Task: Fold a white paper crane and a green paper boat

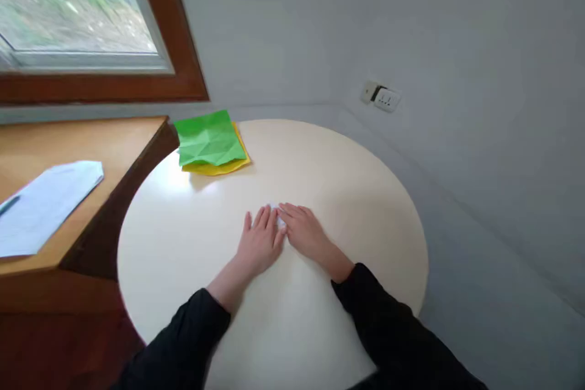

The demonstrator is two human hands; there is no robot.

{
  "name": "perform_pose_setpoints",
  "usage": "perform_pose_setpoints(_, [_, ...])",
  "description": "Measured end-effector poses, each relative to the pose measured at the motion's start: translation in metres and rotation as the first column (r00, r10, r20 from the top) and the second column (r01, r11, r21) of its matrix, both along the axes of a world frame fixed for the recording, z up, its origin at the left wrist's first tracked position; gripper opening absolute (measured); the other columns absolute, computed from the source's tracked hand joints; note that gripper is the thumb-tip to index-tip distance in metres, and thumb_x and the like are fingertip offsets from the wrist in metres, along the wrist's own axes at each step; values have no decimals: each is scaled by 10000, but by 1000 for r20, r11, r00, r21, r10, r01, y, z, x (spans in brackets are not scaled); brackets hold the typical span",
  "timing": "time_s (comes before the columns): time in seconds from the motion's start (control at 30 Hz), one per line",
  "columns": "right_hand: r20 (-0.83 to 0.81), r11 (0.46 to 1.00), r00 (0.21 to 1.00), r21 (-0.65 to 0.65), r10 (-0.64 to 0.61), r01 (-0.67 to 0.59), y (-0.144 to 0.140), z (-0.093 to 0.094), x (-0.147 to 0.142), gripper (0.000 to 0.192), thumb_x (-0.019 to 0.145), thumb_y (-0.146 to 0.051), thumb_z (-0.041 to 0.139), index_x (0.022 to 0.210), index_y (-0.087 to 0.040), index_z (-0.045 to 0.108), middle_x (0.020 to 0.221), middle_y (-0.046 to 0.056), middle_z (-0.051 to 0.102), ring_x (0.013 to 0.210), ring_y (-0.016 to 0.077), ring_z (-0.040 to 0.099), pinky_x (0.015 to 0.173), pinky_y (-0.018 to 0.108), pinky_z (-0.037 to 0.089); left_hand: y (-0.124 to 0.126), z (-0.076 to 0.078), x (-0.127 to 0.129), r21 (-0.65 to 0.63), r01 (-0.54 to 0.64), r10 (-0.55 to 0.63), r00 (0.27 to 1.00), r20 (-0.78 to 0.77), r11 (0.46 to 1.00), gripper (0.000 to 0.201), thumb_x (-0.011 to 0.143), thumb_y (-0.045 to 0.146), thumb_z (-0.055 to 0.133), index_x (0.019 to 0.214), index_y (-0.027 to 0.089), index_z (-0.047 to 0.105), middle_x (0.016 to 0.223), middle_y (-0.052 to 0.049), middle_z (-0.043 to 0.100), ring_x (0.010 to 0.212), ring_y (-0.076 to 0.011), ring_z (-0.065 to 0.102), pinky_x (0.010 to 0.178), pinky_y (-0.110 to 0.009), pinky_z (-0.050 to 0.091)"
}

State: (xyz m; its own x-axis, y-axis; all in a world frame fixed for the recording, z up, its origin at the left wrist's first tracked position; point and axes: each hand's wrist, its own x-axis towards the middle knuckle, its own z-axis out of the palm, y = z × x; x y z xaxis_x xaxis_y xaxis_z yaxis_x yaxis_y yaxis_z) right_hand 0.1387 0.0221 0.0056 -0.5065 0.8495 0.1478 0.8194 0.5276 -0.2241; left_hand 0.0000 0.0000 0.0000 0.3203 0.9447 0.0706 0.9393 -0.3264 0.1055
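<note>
both hands, left hand (258,242) and right hand (305,233), lie flat pressing a small white paper (276,212) on the tabletop (356,195), so folding looks barely started, green sheet (209,139) untouched

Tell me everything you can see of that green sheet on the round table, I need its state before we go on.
The green sheet looks like thin paper, bright green and roughly square. Many creases cross it, so it has been folded and opened, and it lies nearly flat. It rests on a yellow sheet, whose edge shows along its near and right sides. Both sit at the far left rim of the round table, near the wooden desk. Neither hand touches it; the left hand and right hand lie nearer the middle.
</note>
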Motion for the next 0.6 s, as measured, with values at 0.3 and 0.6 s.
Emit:
perform_pose_setpoints(0.3, [-95, 997, 994, -49, -61, 57, 6, 7, 32, 461, 777, 9, 395, 1135, -136, 646, 1290, 114, 570, 1217, 198, 508, 1039, 363, 368, 0, -7, -4, 32, 19, -18, 1000, -24, 999, 537, 945, 408, 280, 1402, 135, 353, 1463, -208, 312, 1355, -316, 294, 1085, -543, 219])
perform_pose_setpoints(0.6, [-394, 973, 895, 4, -209, 229, 15, 2, 51, 314, 775, -41, 425, 840, -169, 705, 945, 75, 718, 900, 186, 650, 860, 331, 485, 5, -9, -10, 53, 33, -37, 997, 74, 998, 460, 934, 356, 328, 1332, 160, 449, 1434, -189, 385, 1337, -313, 333, 1079, -556, 225])
